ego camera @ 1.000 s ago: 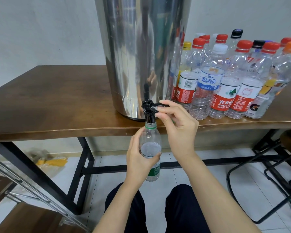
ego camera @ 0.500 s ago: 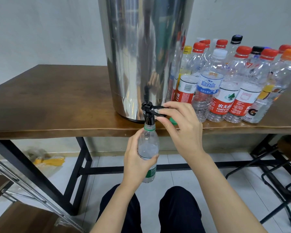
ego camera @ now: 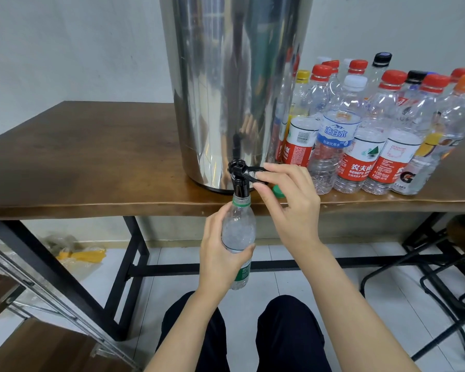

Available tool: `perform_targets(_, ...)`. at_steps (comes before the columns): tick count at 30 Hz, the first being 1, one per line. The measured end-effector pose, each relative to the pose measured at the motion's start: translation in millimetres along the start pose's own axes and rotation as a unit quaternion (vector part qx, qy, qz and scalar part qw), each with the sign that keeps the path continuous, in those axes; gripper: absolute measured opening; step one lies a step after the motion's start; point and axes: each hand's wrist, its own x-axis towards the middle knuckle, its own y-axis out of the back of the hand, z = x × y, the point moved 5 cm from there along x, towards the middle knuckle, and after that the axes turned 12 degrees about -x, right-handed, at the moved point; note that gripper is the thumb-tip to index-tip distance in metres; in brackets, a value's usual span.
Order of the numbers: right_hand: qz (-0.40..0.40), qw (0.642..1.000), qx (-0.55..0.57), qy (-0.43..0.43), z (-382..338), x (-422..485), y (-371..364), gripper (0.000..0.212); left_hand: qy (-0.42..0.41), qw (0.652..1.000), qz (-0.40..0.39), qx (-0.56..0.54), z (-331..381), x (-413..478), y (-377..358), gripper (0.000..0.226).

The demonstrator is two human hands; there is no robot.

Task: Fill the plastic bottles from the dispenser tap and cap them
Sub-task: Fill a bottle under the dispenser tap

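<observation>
A bottle (ego camera: 238,232) is held under the tap (ego camera: 239,185) by the left hand (ego camera: 218,260); the lever (ego camera: 249,171) is pinched by the right hand (ego camera: 290,210). Overflow could be caused by late closing.

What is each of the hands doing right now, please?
Left hand: closed, gripping the plastic bottle under the dispenser tap.
Right hand: closed, pinching the tap lever.
</observation>
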Motion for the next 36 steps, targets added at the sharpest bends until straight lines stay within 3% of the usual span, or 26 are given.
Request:
perform_targets(12,-0.004,1.0,0.004,-0.003,-1.0,0.3,-0.4,0.022,0.012,1.0,0.008,0.008,2.1,-0.8,2.7,0.096)
perform_targets(32,-0.023,0.999,0.017,0.019,2.3,3.7,-0.9,0.026,0.024,1.0,0.009,-0.013,-1.2,0.7,-0.4,0.091)
perform_targets(36,-0.023,0.998,0.018,0.051,-3.4,10.6,0.6,0.015,0.025,1.0,0.009,-0.017,-3.2,1.3,0.0,0.092)
